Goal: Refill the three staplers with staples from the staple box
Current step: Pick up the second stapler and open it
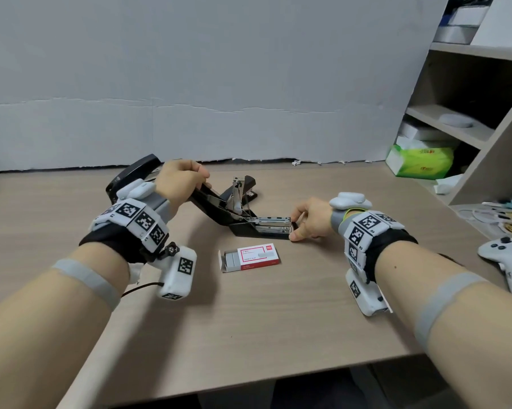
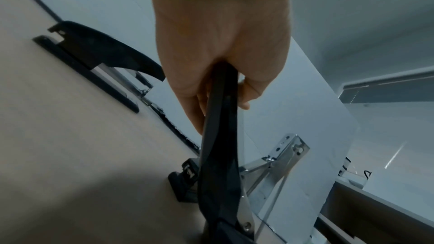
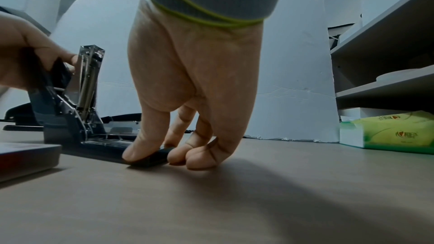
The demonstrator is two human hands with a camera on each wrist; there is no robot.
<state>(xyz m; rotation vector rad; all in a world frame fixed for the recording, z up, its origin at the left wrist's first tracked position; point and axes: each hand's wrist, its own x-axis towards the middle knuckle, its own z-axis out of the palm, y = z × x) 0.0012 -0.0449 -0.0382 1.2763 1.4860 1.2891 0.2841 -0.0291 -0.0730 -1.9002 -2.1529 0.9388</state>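
A black stapler [image 1: 257,227] lies open mid-table, its metal magazine [image 1: 274,222] exposed. My left hand [image 1: 181,178] grips its raised black top arm [image 2: 220,118], holding it tilted back to the left. My right hand [image 1: 307,221] pinches the front end of the stapler's base [image 3: 150,157], thumb on top, the other fingertips on the table. Behind it stands a second stapler [image 1: 244,188], open with its metal rail upright. A third, larger black stapler [image 2: 101,57] sits closed at the far left. The red-and-white staple box [image 1: 248,256] lies open just in front, grey staples showing.
A white game controller [image 1: 502,258] lies at the right table edge. A green tissue pack [image 1: 420,162] sits by the grey shelf unit [image 1: 470,128]. White foam board [image 1: 189,84] closes the back of the table.
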